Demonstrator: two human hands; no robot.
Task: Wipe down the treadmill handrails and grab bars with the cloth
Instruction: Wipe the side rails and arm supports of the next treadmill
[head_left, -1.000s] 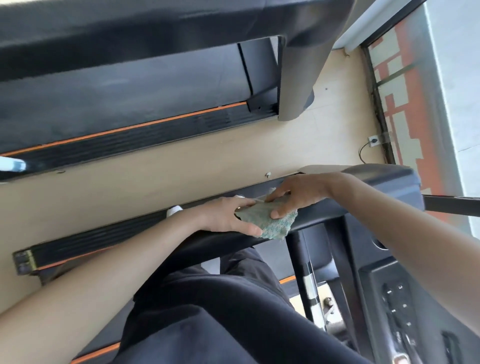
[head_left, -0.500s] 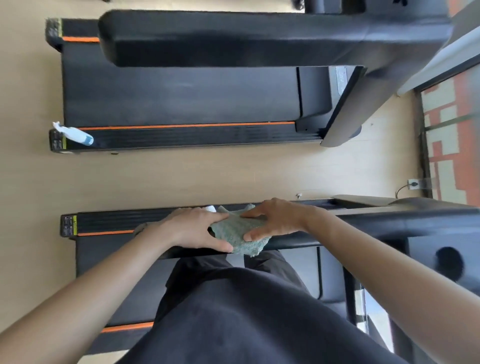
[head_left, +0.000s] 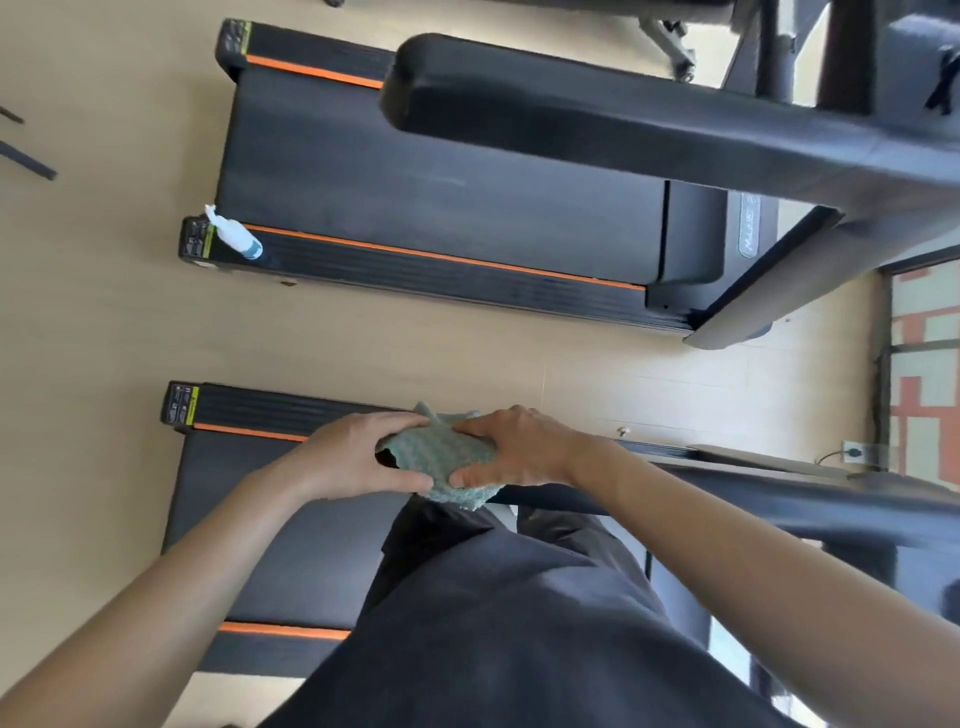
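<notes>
1. Wiping the handrail (head_left: 727, 493) of the near treadmill (head_left: 291, 530) looks to be the step in hand. The treadmill fills the lower view under the person, and its rail runs from just below centre out toward 3 o'clock. To do this well, wrap the cloth right round the bar, cover the underside as well as the top, and draw it along in one long, firm pass toward 3 o'clock. The rail's free end should be included.
2. The neighbouring treadmill (head_left: 441, 197) lies at 12 o'clock, well apart across the floor.
3. The left hand (head_left: 348, 462) sits at 9 o'clock of the cloth. Its fingers (head_left: 389, 423) are curled over the top edge and the thumb is tucked beneath, so it grips the fabric.
4. The right hand (head_left: 519, 452) sits at 3 o'clock of the cloth. Its fingers (head_left: 478, 427) are bent over the top with the thumb under, pinching the fabric against the rail's end.
5. The cloth (head_left: 441, 460), teal and bunched, is held between both hands at the rail's free end.
6. A spray bottle (head_left: 234, 236) lies on the neighbour's side rail, at 10 o'clock from the cloth.
</notes>
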